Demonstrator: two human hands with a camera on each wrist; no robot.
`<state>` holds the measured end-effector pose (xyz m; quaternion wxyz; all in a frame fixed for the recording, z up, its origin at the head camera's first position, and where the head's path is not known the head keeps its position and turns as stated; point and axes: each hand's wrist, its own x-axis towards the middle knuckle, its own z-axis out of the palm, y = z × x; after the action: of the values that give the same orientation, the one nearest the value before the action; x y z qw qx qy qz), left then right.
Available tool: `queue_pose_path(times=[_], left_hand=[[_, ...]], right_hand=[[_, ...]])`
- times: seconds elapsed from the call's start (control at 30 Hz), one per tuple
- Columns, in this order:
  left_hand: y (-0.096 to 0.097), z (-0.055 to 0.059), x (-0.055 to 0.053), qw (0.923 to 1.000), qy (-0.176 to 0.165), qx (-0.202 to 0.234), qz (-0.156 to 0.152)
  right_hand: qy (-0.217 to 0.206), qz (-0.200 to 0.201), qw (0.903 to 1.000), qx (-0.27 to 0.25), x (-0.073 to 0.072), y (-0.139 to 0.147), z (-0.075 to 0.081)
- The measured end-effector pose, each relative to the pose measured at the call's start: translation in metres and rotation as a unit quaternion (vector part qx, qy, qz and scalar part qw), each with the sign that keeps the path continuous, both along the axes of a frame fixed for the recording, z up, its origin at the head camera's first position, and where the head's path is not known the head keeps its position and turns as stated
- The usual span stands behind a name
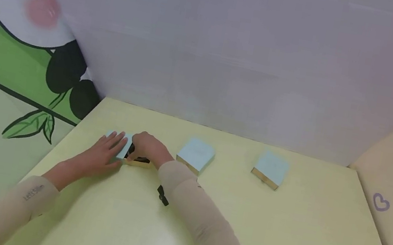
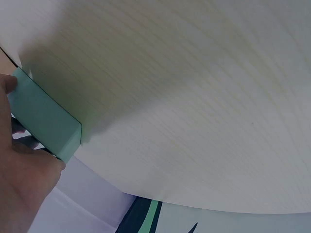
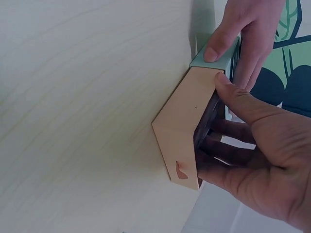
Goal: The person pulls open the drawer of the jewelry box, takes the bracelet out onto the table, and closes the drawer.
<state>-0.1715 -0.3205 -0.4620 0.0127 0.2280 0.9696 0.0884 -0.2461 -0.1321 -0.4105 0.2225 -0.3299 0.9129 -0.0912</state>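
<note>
At the left of the table is a box with a light-blue sleeve [image 1: 123,150] and a tan inner drawer [image 3: 187,111], slid partly out to the right. The drawer's inside looks dark. My left hand [image 1: 106,153] holds the sleeve, fingers across its top and thumb against its front side. In the left wrist view the sleeve [image 2: 48,114] lies between thumb and fingers. My right hand [image 3: 272,160] grips the drawer, its thumb on the side rim and its curled fingers inside. The fingertips are hidden, and I cannot tell if they touch anything within.
Two similar light-blue boxes stand to the right, one mid-table [image 1: 195,154] and another farther right [image 1: 272,168]. A small black item [image 1: 163,195] shows beside my right sleeve. Behind the pale yellow table [image 1: 298,237] rises a grey-lilac wall [image 1: 231,58], with printed panels on both sides.
</note>
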Motion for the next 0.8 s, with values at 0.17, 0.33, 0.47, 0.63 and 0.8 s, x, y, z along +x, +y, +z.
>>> queue_pose_path(times=[0.17,0.33,0.47,0.63,0.8], left_hand=[[0.003,-0.005,-0.001,0.9999,0.009,-0.003,-0.012],[0.005,0.0,-0.012,0.9999,0.002,-0.001,-0.014],[0.002,0.0,-0.011,0.9995,-0.028,-0.005,-0.009],[-0.005,0.002,-0.008,0.9995,-0.026,-0.018,0.003],[-0.009,0.004,-0.002,0.999,-0.036,-0.027,0.003]], right_hand=[[-0.002,-0.001,0.9998,-0.019,0.001,0.007,-0.008],[0.044,0.023,0.9982,-0.034,-0.001,0.018,-0.003],[0.095,0.092,0.9906,-0.034,0.011,0.021,-0.002],[0.165,0.173,0.9697,-0.051,0.039,0.019,-0.005],[0.141,0.181,0.9692,-0.088,0.065,0.02,-0.011]])
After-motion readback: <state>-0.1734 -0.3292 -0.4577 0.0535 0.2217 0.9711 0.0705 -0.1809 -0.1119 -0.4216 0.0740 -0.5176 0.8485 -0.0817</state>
